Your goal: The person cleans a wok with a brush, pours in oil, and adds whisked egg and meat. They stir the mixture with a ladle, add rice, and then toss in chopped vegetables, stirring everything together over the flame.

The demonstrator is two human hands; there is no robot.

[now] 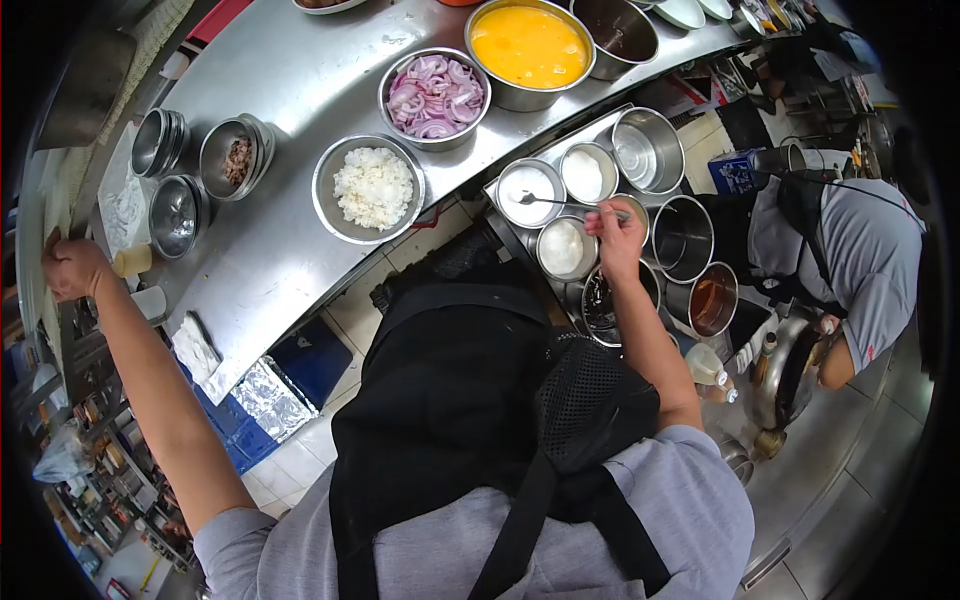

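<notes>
My right hand [619, 238] is closed on the handle of a metal spoon [540, 200], whose bowl is over a container of white powder [520, 188]. Two more containers of white contents stand beside it, one [586, 175] behind and one [566, 247] nearer me. Far to the left, my left hand [75, 268] has its fingers curled at a pale vertical edge; what it grips, if anything, is too unclear to tell. On the steel counter [290, 120] sit a bowl of white rice [373, 188], a bowl of sliced red onion [436, 97] and a pot of yellow liquid [530, 45].
Small metal bowls [178, 215] stand at the counter's left end, one with brownish pieces [238, 160]. A folded cloth [196, 347] lies at the near edge. Containers of dark [603, 305] and reddish sauce [712, 300] are at right, near a co-worker [865, 250] at a pan.
</notes>
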